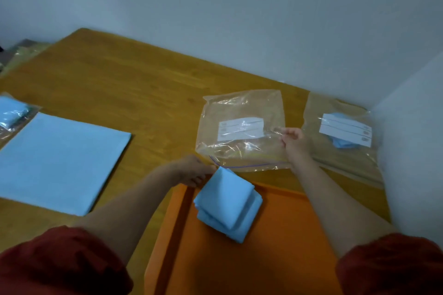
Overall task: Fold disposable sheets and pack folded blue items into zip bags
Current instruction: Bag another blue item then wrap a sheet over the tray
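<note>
Plainly, right hand (293, 142) pinches the bag (239, 108); left hand (191, 171), at its seven o'clock, grips the sheet (227, 203). White label (241, 128): writing unreadable.

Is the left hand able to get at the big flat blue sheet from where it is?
Probably yes: the flat blue sheet lies to the left of the left hand, with nothing between them. But that hand seems to grip the folded blue bundle and must let go first.
</note>
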